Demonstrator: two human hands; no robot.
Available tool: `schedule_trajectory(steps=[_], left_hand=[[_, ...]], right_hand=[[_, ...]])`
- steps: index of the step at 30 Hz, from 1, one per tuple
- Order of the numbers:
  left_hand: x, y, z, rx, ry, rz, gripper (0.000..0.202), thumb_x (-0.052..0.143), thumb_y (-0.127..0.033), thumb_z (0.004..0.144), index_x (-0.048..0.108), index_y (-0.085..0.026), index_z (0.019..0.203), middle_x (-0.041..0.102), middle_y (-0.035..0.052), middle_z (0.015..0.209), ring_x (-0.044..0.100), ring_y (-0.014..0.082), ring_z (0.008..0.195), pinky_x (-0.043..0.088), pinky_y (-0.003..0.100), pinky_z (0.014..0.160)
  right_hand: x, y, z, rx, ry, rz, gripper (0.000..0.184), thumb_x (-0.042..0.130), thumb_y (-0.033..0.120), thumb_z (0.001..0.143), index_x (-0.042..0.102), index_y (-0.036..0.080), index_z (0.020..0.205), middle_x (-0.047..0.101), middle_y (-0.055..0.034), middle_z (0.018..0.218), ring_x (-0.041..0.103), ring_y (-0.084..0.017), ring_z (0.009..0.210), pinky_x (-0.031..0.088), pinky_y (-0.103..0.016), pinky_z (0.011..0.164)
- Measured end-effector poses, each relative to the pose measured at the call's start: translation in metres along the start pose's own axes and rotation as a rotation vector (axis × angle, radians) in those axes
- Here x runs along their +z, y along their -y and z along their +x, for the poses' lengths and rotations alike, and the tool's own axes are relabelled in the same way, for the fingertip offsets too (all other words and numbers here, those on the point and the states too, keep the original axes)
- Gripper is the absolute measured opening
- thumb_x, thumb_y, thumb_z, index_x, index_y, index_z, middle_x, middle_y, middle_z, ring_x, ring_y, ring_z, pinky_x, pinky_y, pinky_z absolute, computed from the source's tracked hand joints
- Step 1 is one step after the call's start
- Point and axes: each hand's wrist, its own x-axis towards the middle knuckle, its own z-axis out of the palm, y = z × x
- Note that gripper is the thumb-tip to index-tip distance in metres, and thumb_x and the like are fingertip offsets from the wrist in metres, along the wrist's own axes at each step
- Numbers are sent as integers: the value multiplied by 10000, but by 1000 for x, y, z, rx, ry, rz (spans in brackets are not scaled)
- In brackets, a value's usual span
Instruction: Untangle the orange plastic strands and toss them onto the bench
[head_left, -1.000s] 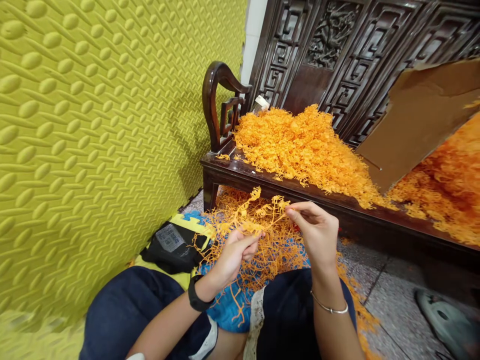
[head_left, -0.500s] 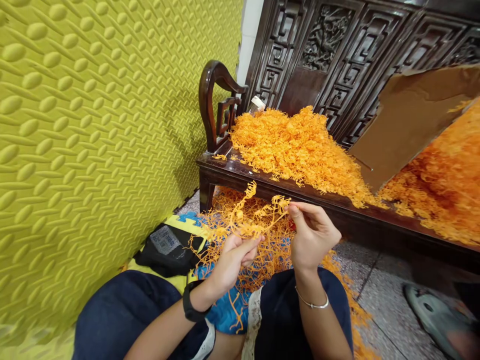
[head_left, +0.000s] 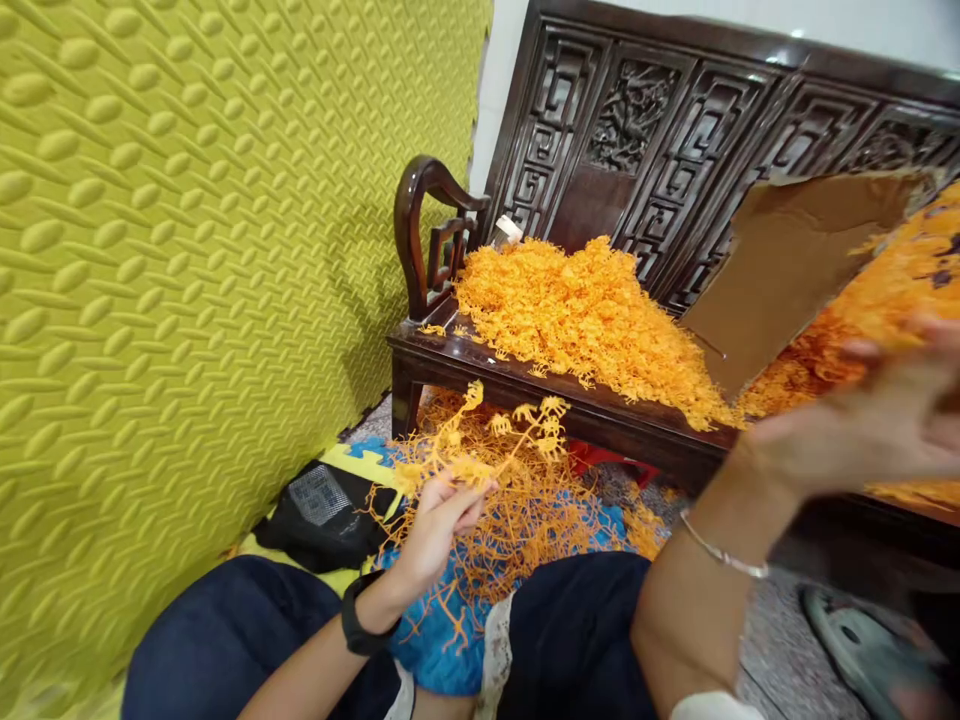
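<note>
My left hand (head_left: 448, 515) is closed on a branching orange plastic sprue (head_left: 517, 450), pinched near its base. Small claw-shaped pieces cling to the ends of its branches, which point up and away from me. At the far right, my right hand (head_left: 892, 400) is raised in front of the right-hand heap of orange pieces (head_left: 802, 370). Motion smears its fingers and the frame edge cuts part of them off, so what they hold, if anything, does not show. Below my left hand lies a tangle of bare orange sprues (head_left: 517, 530) on a blue sheet (head_left: 442, 650).
Another heap of small orange pieces (head_left: 577, 310) covers the seat of a dark carved wooden bench (head_left: 465, 365). A cardboard sheet (head_left: 795, 260) divides the heaps. Left stands a yellow textured foam wall (head_left: 225, 250), with a black bag (head_left: 322, 515) at its foot. A shoe (head_left: 862, 640) is at lower right.
My right hand has left the sprue's branch tip and swung right to the right-hand heap. My left hand still holds the sprue. The view has shifted slightly.
</note>
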Motion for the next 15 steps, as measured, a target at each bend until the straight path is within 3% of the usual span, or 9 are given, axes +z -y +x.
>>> schedule_trajectory(steps=[1,2,4,6,8,11,15], left_hand=[[-1,0,2,4,-6,8,585,663,-479,708,253,-190,407,224,-94,385,185,32,398,205,226,456],[-3,0,3,10,-16,17,588,659,-476,709,244,-192,403,221,-94,383,178,32,399,230,229,463],[-6,2,6,32,-32,33,580,650,-460,714,238,-198,401,212,-98,376,164,31,396,291,239,496],[-9,3,7,56,-38,45,570,646,-443,718,242,-199,398,207,-102,370,160,30,395,329,249,530],[-11,3,7,65,-45,54,565,647,-440,714,247,-198,397,209,-101,370,163,31,395,312,243,512],[-11,2,7,48,-53,64,554,655,-452,696,257,-196,407,220,-96,375,172,34,401,209,225,451],[-9,1,8,35,-59,64,473,673,-451,664,326,-196,470,237,-105,379,179,35,405,154,218,445]], right_hand=[[17,-15,6,-135,4,52,248,557,523,818,561,287,891,598,-17,931,615,-188,864,555,-395,630],[35,-32,9,-184,107,66,270,549,510,827,553,263,936,590,-36,943,614,-198,885,554,-390,638],[68,-72,5,-93,455,-34,431,421,524,886,454,221,1191,550,-106,1105,621,-208,897,553,-405,655],[86,-112,-9,69,845,-264,603,401,536,883,278,215,1379,410,-178,1341,587,-242,1034,538,-428,742],[87,-143,-29,129,1035,-377,625,509,485,834,362,178,1359,440,-191,1346,551,-281,1109,515,-441,820],[72,-165,-56,144,1139,-497,526,529,339,804,475,125,1282,514,-191,1297,565,-273,1084,482,-430,894],[58,-166,-67,114,1021,-581,459,442,234,791,516,81,1218,571,-204,1212,611,-261,934,453,-464,908]])
